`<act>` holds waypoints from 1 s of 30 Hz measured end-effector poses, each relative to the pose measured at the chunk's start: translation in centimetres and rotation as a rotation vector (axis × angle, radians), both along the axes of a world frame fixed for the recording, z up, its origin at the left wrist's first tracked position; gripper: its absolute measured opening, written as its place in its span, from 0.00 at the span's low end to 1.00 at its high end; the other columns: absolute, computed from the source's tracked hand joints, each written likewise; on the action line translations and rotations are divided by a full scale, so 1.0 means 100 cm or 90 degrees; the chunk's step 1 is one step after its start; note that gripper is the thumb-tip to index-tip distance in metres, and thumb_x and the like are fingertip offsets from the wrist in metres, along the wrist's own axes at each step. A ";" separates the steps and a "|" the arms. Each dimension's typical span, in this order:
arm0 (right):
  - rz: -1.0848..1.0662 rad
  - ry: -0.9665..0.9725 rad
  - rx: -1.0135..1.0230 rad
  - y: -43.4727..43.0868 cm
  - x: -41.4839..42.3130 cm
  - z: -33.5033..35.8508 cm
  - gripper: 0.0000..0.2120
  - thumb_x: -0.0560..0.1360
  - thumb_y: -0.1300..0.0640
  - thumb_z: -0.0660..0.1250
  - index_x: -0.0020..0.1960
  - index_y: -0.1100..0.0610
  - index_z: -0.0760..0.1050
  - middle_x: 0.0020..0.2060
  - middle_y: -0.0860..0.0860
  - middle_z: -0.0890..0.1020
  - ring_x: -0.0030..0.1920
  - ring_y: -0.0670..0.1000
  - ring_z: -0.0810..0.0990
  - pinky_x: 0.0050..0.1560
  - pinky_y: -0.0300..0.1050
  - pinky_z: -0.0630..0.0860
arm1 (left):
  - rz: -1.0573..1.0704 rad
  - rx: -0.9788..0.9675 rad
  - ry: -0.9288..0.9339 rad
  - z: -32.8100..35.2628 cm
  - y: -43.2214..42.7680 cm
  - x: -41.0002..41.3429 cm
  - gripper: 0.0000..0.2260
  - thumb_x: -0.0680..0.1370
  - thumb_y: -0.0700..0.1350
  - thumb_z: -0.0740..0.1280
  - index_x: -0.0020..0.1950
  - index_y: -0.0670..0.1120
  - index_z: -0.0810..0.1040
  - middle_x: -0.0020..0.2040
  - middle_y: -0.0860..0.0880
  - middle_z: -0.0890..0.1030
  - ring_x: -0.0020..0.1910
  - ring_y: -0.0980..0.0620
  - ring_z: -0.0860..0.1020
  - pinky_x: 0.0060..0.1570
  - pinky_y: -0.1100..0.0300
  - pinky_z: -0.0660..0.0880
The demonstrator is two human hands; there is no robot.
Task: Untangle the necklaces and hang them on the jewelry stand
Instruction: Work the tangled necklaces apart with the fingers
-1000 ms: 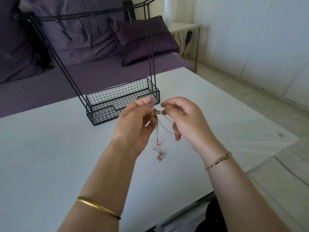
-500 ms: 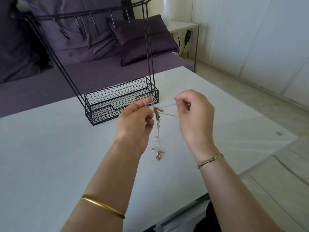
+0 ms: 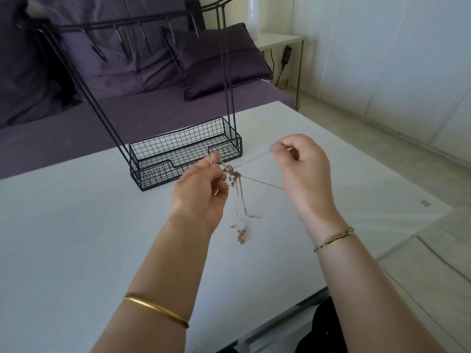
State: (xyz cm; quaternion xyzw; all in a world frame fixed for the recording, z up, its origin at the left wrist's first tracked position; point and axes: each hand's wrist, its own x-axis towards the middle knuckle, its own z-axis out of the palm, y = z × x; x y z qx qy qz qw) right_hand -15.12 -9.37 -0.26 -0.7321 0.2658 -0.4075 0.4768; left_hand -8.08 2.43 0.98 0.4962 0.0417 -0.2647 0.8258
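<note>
1. The left hand (image 3: 201, 192) pinches the knot (image 3: 230, 171) of the necklaces (image 3: 239, 200).
2. The right hand (image 3: 303, 171) pinches a thin chain (image 3: 254, 159) beside it.
3. The chains look light and easy to break, so pull softly near the knot.

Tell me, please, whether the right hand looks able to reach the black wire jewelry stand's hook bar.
Probably yes: nothing stands between the right hand and the hook bar, though it pinches a thin silver chain knotted at the left hand.
</note>
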 end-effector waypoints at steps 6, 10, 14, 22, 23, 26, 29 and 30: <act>-0.018 0.292 -0.282 0.006 -0.006 0.004 0.18 0.78 0.46 0.59 0.42 0.59 0.75 0.35 0.52 0.80 0.40 0.57 0.77 0.37 0.46 0.71 | 0.030 -0.009 -0.048 0.004 -0.003 -0.003 0.14 0.78 0.31 0.58 0.45 0.47 0.78 0.32 0.53 0.73 0.30 0.59 0.70 0.29 0.70 0.69; 0.027 0.263 -0.202 0.010 -0.006 0.006 0.17 0.74 0.43 0.64 0.38 0.56 0.77 0.32 0.51 0.79 0.39 0.53 0.77 0.36 0.43 0.71 | 0.035 -0.003 -0.048 0.003 -0.003 -0.004 0.14 0.77 0.31 0.59 0.45 0.47 0.79 0.34 0.52 0.74 0.32 0.58 0.70 0.30 0.70 0.69; 0.004 0.256 -0.204 0.007 -0.005 0.002 0.14 0.72 0.49 0.68 0.32 0.56 0.72 0.25 0.49 0.71 0.40 0.56 0.74 0.30 0.43 0.62 | 0.058 0.034 -0.052 0.003 -0.002 -0.003 0.14 0.76 0.30 0.58 0.44 0.46 0.79 0.34 0.53 0.75 0.31 0.57 0.68 0.31 0.69 0.67; -0.080 0.318 -0.244 0.000 -0.009 0.001 0.10 0.76 0.50 0.65 0.41 0.55 0.76 0.41 0.50 0.76 0.42 0.53 0.75 0.34 0.43 0.62 | 0.075 0.083 -0.068 0.004 0.002 -0.002 0.14 0.74 0.28 0.56 0.41 0.44 0.76 0.40 0.54 0.80 0.30 0.57 0.67 0.31 0.67 0.67; -0.091 0.339 -0.271 0.000 -0.009 -0.001 0.10 0.77 0.50 0.65 0.42 0.56 0.75 0.41 0.50 0.74 0.43 0.54 0.74 0.34 0.43 0.62 | 0.079 0.083 -0.064 0.004 0.002 -0.002 0.14 0.74 0.28 0.56 0.41 0.44 0.76 0.42 0.54 0.80 0.30 0.57 0.67 0.31 0.67 0.67; -0.116 0.302 -0.295 -0.001 -0.007 -0.005 0.11 0.78 0.51 0.64 0.40 0.57 0.72 0.40 0.51 0.74 0.44 0.54 0.71 0.35 0.45 0.62 | 0.097 0.089 -0.050 0.005 0.001 -0.002 0.15 0.75 0.29 0.56 0.43 0.44 0.77 0.38 0.53 0.76 0.31 0.57 0.68 0.31 0.67 0.68; -0.034 0.060 0.015 -0.002 -0.002 -0.003 0.14 0.79 0.54 0.62 0.38 0.60 0.74 0.36 0.52 0.80 0.36 0.52 0.76 0.34 0.43 0.68 | 0.099 0.090 -0.008 0.003 0.001 0.000 0.14 0.76 0.29 0.56 0.39 0.45 0.74 0.36 0.50 0.74 0.33 0.55 0.69 0.33 0.65 0.70; 0.021 -0.024 0.210 -0.002 -0.002 0.002 0.15 0.80 0.54 0.61 0.37 0.59 0.75 0.33 0.51 0.80 0.30 0.49 0.75 0.30 0.39 0.68 | 0.089 0.091 0.014 0.002 0.002 0.000 0.14 0.76 0.29 0.56 0.39 0.44 0.73 0.36 0.49 0.75 0.34 0.54 0.71 0.34 0.63 0.71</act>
